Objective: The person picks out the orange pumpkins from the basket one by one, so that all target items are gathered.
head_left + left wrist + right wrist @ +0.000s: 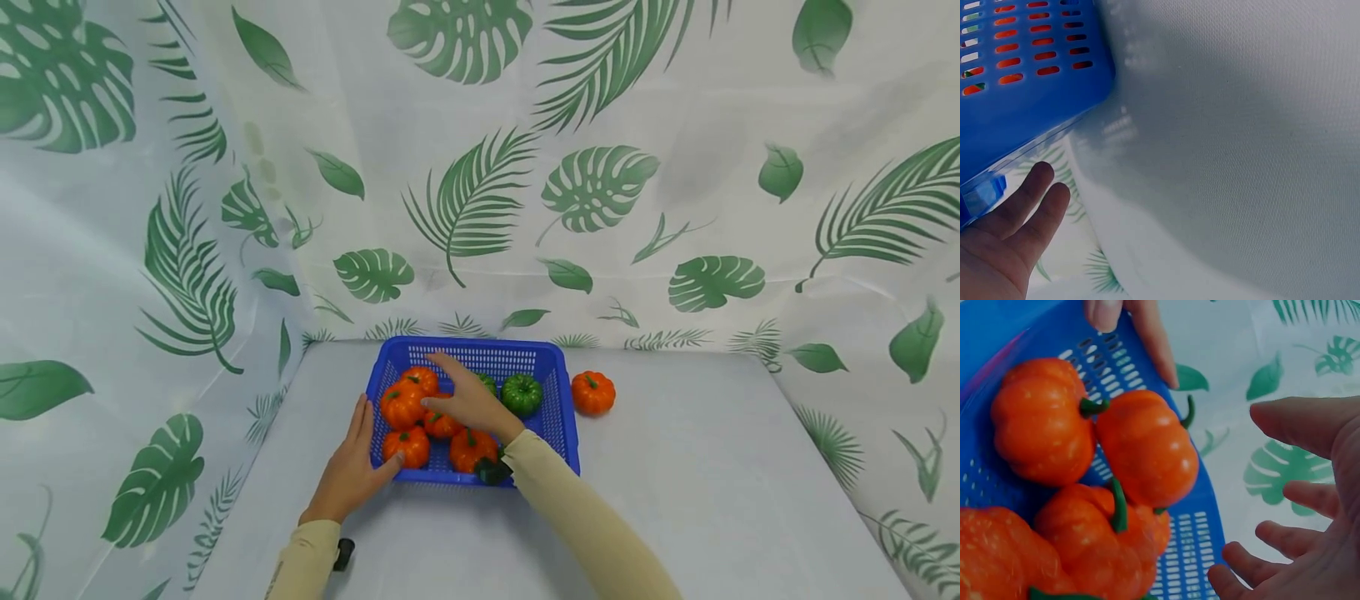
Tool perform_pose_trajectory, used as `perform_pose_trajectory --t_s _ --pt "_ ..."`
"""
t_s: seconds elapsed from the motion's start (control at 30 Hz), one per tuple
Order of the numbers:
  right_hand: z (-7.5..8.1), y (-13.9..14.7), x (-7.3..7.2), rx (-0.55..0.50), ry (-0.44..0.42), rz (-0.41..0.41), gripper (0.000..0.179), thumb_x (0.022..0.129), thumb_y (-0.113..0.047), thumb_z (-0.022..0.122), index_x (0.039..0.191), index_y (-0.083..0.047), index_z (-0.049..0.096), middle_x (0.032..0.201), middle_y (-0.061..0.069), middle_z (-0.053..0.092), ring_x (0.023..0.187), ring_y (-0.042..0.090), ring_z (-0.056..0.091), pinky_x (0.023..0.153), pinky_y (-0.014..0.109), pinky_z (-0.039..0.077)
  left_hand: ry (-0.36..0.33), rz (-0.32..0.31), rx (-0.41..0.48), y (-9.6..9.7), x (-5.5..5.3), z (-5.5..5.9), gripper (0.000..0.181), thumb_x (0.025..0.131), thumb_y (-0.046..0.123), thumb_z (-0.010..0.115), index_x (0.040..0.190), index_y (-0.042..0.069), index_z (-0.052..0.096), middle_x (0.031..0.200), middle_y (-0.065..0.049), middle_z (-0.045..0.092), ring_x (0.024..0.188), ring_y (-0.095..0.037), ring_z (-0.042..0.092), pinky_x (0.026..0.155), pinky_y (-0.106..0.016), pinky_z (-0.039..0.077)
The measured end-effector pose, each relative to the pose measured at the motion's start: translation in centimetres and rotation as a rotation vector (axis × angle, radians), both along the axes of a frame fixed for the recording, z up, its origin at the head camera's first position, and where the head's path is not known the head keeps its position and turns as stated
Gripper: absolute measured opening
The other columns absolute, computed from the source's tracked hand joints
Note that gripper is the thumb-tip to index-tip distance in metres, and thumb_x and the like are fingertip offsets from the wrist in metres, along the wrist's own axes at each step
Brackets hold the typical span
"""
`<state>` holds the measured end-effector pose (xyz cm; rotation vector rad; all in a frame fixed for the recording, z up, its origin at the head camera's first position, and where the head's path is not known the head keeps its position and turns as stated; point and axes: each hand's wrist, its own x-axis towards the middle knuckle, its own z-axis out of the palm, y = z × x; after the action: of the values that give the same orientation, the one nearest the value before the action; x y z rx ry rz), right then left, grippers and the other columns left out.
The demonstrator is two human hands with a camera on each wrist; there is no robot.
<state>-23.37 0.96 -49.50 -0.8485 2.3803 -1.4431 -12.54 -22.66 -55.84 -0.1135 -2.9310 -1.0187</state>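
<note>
A blue plastic basket (480, 342) holds several small orange pumpkins (402, 406) on its left side and front. Green pumpkins (522, 395) sit toward its right, one partly hidden by the right hand. My left hand (354, 471) is at the basket's front left corner, its fingers (1044, 219) straight outside the wall and the thumb over the rim. Above the basket hovers my right hand (474, 406), fingers spread and nothing in its grasp, next to the upper orange pumpkin (1147, 447). Part of a dark green one (492, 472) shows beneath the right forearm.
A single orange pumpkin (593, 393) lies on the white table (697, 467), just right of the basket. Behind and to the left, white sheeting with a green leaf print (480, 208) closes off the table. A dark wrist device (343, 554) is by the left sleeve.
</note>
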Motion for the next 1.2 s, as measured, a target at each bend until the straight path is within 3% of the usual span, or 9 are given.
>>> perform_pose_trajectory --t_s 0.27,0.47,0.77,1.2 --pt "-0.5 -1.8 -0.7 0.099 -0.026 0.101 0.077 0.1 -0.022 0.077 0.164 -0.003 0.039 0.164 0.019 0.044 0.146 0.038 0.048 0.12 0.057 0.039 0.012 0.009 0.013 0.0 -0.1 0.0 0.106 0.097 0.047 0.072 0.17 -0.001 0.012 0.18 -0.014 0.002 0.151 -0.049 0.038 0.116 -0.063 0.038" --pt "-0.7 -2.7 -1.4 0.198 -0.011 0.156 0.079 0.098 -0.021 0.08 0.163 -0.001 0.04 0.163 0.017 0.046 0.146 0.035 0.048 0.118 0.053 0.042 0.019 0.013 0.015 0.1 0.0 0.0 0.105 0.097 0.046 0.072 0.17 -0.002 0.013 0.179 -0.015 0.003 0.151 -0.049 0.038 0.117 -0.063 0.037" --pt "-1.0 -4.0 -1.7 0.351 0.059 0.177 0.08 0.094 -0.023 0.085 0.16 -0.004 0.046 0.157 0.013 0.053 0.136 0.03 0.057 0.111 0.047 0.051 0.012 0.012 0.018 -0.1 0.2 0.1 0.107 0.097 0.05 0.072 0.17 -0.001 0.013 0.179 -0.015 0.003 0.149 -0.049 0.04 0.115 -0.063 0.039" --pt "-1.5 -4.5 -1.9 0.375 0.125 0.161 0.074 0.096 -0.025 0.084 0.158 -0.003 0.049 0.155 0.013 0.055 0.136 0.031 0.057 0.111 0.047 0.051 0.001 0.005 0.021 0.0 0.0 0.2 0.107 0.098 0.051 0.071 0.171 0.0 0.011 0.18 -0.012 0.0 0.149 -0.049 0.041 0.116 -0.063 0.039"
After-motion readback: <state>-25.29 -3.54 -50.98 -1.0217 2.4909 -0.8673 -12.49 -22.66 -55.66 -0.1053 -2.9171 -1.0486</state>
